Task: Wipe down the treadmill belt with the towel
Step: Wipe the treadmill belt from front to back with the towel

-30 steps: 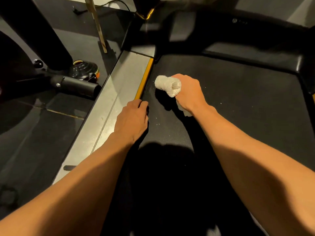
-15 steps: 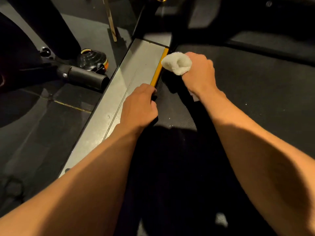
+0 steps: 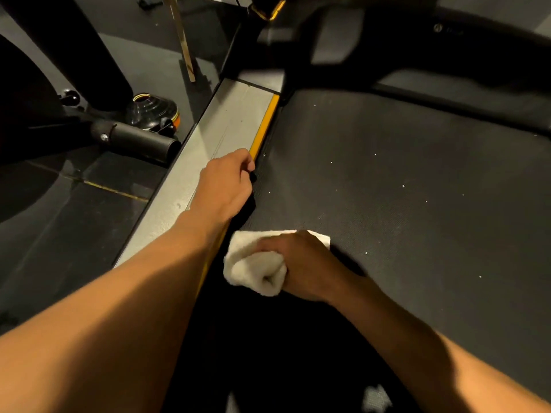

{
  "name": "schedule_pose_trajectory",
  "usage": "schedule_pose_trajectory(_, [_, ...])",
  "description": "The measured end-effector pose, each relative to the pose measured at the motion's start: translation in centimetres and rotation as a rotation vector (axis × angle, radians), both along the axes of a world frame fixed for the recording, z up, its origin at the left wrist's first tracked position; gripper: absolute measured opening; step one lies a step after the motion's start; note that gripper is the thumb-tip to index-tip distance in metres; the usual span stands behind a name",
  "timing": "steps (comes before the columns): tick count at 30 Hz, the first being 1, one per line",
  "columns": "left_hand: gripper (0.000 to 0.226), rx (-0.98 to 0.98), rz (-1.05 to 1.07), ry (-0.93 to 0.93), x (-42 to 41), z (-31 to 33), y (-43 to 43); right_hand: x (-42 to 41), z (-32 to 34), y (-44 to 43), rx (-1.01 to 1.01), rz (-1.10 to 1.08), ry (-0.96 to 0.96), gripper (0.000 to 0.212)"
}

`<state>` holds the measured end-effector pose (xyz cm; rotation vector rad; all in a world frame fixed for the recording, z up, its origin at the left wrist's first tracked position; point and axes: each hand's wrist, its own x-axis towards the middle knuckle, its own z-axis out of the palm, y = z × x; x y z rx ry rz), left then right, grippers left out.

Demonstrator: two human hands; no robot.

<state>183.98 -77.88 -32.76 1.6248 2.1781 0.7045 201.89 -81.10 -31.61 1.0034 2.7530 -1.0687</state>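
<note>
Towel pressed to the belt's left edge.

The dark belt (image 3: 402,189) is speckled with white flecks; a small logo on the hood cannot be read. The left hand (image 3: 225,186) rests curled on the grey rail (image 3: 220,132), holding nothing. The right hand (image 3: 304,265) bunches the white towel (image 3: 253,268) in a closed grip, beside the yellow strip (image 3: 264,126).

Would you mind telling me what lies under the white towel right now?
The towel, bunched in the right hand, presses on the dark treadmill belt near the yellow strip. The belt patch directly beneath it is covered.
</note>
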Motion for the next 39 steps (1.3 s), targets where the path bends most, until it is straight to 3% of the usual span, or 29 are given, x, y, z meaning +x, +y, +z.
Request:
schedule_pose_trajectory(2, [0.023, -0.026, -0.022, 0.010, 0.1, 0.3, 0.0, 1.1, 2.1, 0.5, 0.096, -0.055, 0.122, 0.024])
schedule_pose_trajectory(4, [0.024, -0.046, -0.042, 0.036, 0.1, 0.6, 0.0, 1.4, 4.0, 3.5, 0.152, -0.263, 0.200, 0.012])
schedule_pose_trajectory(6, [0.026, -0.064, -0.067, 0.074, 0.2, 0.7, 0.0, 1.3, 3.8, 7.5, 0.100, -0.366, 0.145, 0.019])
schedule_pose_trajectory(8, [0.029, -0.082, -0.081, 0.111, 0.5, 0.7, 0.1, 1.0, 2.0, 10.1, 0.184, -0.356, 0.034, 0.025])
schedule_pose_trajectory(11, [0.033, -0.082, -0.077, 0.135, 1.2, 0.6, 0.0, 0.0, -0.6, 7.7, 0.182, -0.265, -0.107, 0.031])
schedule_pose_trajectory(12, [0.034, -0.079, -0.074, 0.140, 1.3, 0.5, -0.1, -0.3, -0.9, 5.8, 0.157, -0.207, -0.127, 0.029])
schedule_pose_trajectory(16, [0.033, -0.079, -0.082, 0.162, 1.1, 0.5, -0.2, 0.1, 0.5, -1.7, -0.258, 0.088, 0.037, 0.014])
schedule_pose_trajectory(20, [0.034, -0.092, -0.095, 0.176, 0.7, 0.5, 0.0, 1.6, 2.9, -0.1, -0.304, -0.037, 0.088, 0.030])
schedule_pose_trajectory(22, [0.032, -0.115, -0.084, 0.182, 0.7, 0.4, 0.2, 2.6, 4.5, 2.6, -0.374, -0.169, 0.178, 0.024])
schedule_pose_trajectory(25, [0.027, -0.103, -0.095, 0.192, 0.9, 0.4, 0.3, 3.7, 5.8, 5.5, -0.242, -0.349, 0.276, 0.016])
schedule_pose_trajectory(27, [0.032, -0.101, -0.104, 0.199, 1.0, 0.5, 0.3, 3.6, 5.0, 6.7, -0.109, -0.412, 0.245, 0.009])
schedule_pose_trajectory(28, [0.036, -0.105, -0.106, 0.200, 1.1, 0.5, 0.4, 3.5, 4.2, 7.0, -0.055, -0.418, 0.196, 0.015])
schedule_pose_trajectory(32, [0.039, -0.118, -0.101, 0.205, 1.3, 0.6, 0.3, 2.6, -1.0, 6.1, 0.144, -0.241, -0.134, 0.014])
schedule_pose_trajectory(35, [0.039, -0.110, -0.098, 0.198, 1.4, 0.5, 0.1, 1.6, -1.8, 4.2, 0.252, -0.206, -0.353, 0.057])
schedule_pose_trajectory(36, [0.039, -0.106, -0.091, 0.191, 1.3, 0.5, 0.1, 1.3, -1.2, 3.0, 0.269, -0.169, -0.412, 0.063])
schedule_pose_trajectory(37, [0.038, -0.103, -0.083, 0.186, 1.3, 0.5, 0.1, 1.2, -0.6, 1.8, 0.271, -0.095, -0.413, 0.059])
schedule_pose_trajectory(39, [0.037, -0.103, -0.082, 0.189, 1.2, 0.4, 0.1, 1.4, 0.3, -1.1, 0.071, 0.100, -0.186, 0.037])
